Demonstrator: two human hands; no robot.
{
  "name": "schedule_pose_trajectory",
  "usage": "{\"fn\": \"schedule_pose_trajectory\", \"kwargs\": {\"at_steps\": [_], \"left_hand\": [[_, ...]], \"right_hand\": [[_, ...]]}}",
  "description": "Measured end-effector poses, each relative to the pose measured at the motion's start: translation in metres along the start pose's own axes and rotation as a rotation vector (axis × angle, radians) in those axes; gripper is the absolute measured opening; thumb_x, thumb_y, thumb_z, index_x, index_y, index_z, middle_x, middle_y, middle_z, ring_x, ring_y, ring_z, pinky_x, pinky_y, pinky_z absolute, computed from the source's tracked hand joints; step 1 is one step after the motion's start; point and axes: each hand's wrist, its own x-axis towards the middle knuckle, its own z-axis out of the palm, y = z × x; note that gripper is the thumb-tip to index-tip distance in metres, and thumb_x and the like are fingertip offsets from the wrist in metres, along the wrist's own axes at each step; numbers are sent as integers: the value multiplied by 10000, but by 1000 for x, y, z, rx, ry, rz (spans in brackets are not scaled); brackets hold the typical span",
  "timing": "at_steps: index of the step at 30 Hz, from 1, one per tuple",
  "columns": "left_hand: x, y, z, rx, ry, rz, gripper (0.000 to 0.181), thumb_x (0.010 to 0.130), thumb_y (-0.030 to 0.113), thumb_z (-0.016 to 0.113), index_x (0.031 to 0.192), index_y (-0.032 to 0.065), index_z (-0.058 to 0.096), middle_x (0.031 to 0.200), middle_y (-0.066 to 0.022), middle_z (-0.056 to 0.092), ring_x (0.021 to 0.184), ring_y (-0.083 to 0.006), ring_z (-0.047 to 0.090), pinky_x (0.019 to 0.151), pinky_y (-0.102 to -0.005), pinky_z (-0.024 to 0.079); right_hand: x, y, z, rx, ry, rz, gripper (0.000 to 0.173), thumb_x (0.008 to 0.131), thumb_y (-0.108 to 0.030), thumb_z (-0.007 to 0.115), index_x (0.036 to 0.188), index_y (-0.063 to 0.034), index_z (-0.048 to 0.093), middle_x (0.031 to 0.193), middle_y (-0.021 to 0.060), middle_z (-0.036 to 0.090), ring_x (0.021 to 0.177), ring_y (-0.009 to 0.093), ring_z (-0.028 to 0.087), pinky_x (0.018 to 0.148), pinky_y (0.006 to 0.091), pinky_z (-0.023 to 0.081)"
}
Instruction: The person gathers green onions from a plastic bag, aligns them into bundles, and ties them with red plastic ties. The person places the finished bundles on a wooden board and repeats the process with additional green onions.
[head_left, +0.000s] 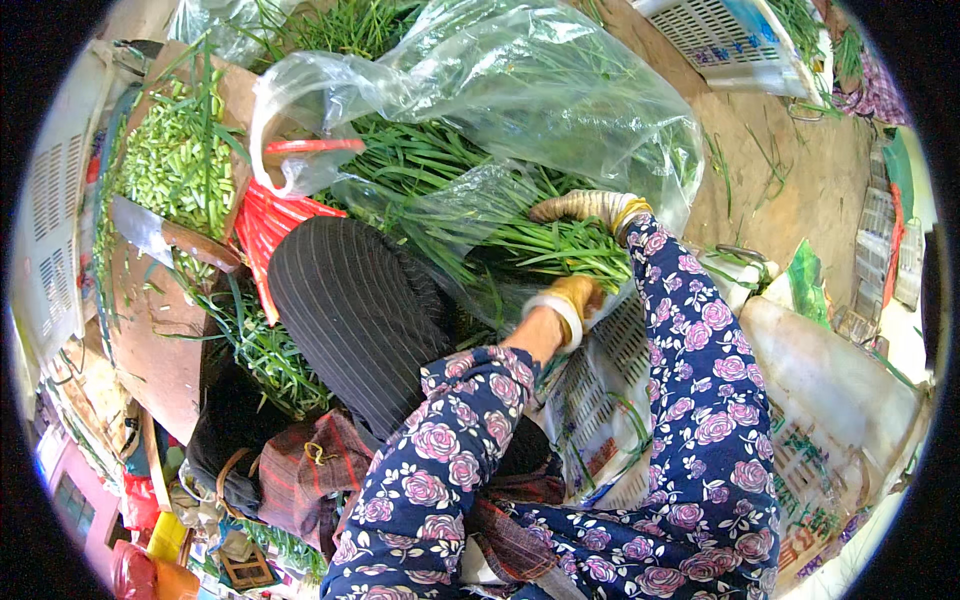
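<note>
Long green chive-like leaves (427, 161) fill a clear plastic bag (540, 67) before me. My right hand (581, 208), in a ribbed pale glove with a yellow band at the wrist, curves over a bunch of these leaves (544, 244) at the bag's mouth. Close below, my left hand (577, 294), with a white bangle (561, 313) on its wrist, grips the bunch near its stem ends; its fingertips are partly hidden. A knife (176, 236) with a broad blade and wooden handle lies at the left, over a board (150, 300) beside chopped pale green stems (176, 157).
My dark striped trouser knee (345, 292) rises beside the bag, next to a red plastic bag (270, 232). Slotted plastic crates stand below my hands (615, 352), at left (56, 225) and at top right (720, 37). Loose leaves lie on the brown floor (772, 165).
</note>
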Motion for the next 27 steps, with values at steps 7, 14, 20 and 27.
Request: {"fn": "schedule_pose_trajectory", "kwargs": {"at_steps": [7, 14, 20, 27], "left_hand": [[-58, 78, 32, -1070, 39, 50, 568, 781, 553, 688, 1218, 203, 586, 1265, -5, 582, 1141, -236, 514, 1016, -541, 279], [-52, 89, 19, -1285, 223, 185, 652, 702, 545, 776, 1151, 97, 624, 1130, -47, 653, 948, -238, 614, 866, -407, 508], [-73, 90, -3, -1162, 152, 165, 665, 687, 591, 762, 1098, 91, 609, 1060, -99, 658, 986, -265, 610, 907, -420, 500], [-48, 70, -46, -1220, -130, 371, 316, 863, 345, 674, 1053, 94, 646, 1041, -87, 673, 952, -247, 632, 884, -405, 520]], "right_hand": [[-3, -3, 6, -185, 271, -215, 532, 814, -491, 687, 1069, -25, 674, 930, 77, 690, 792, 169, 611, 754, 323, 483], [-27, 33, 30, -527, 718, -739, 441, 921, -347, 487, 1128, 20, 618, 1063, 227, 652, 1011, 332, 619, 881, 373, 466], [-51, 37, 94, -417, 976, -887, 358, 903, -300, 464, 1047, -18, 629, 954, 245, 641, 917, 413, 607, 806, 463, 481], [-30, 47, 106, 77, 884, -1134, 510, 877, -173, 564, 1343, -12, 431, 1073, 256, 645, 982, 372, 643, 857, 396, 500]]}}
